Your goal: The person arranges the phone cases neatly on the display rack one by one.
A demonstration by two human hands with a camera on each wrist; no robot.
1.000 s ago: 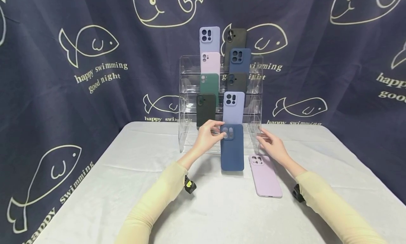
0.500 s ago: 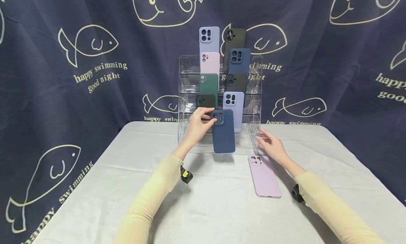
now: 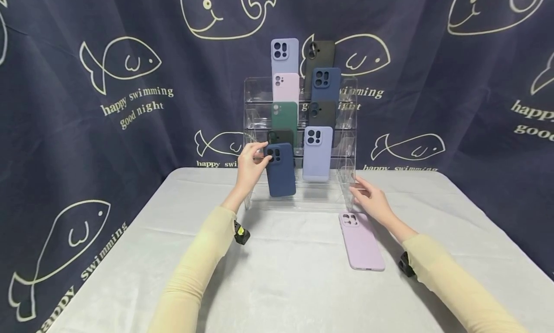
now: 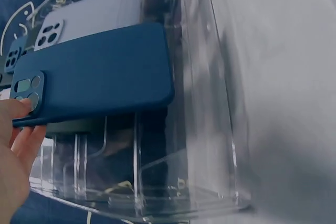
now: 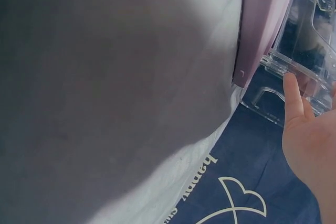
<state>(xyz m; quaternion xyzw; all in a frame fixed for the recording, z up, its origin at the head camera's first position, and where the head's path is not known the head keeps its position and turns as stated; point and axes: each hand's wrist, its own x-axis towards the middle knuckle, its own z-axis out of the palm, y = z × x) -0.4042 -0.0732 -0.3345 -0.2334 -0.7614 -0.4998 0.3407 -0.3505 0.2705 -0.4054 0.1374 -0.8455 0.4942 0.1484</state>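
My left hand [image 3: 252, 167] pinches a dark blue phone case [image 3: 280, 172] by its camera-cutout end. The case hangs slightly tilted in front of the lower left of a clear stepped display rack [image 3: 298, 204], partly covering a black case [image 3: 281, 136]. In the left wrist view, thumb and fingers grip the edge of that blue case [image 4: 105, 72]. My right hand [image 3: 372, 198] holds the rack's right side near its front, thumb and fingers at the clear panel. A light purple phone case [image 3: 363, 241] lies flat on the table beside this hand.
Two columns of cases stand on the rack: lavender [image 3: 284, 56], pink [image 3: 285, 87] and green [image 3: 284, 114] at left; black [image 3: 321, 54], blue [image 3: 326, 83], dark grey [image 3: 322, 113] and lavender [image 3: 318, 160] at right. A white cloth covers the table [image 3: 285, 280]; a patterned navy curtain [image 3: 130, 131] hangs behind.
My left hand has carried the dark blue case up and leftward, from before the right column to before the left one. The right hand stays at the rack's side.
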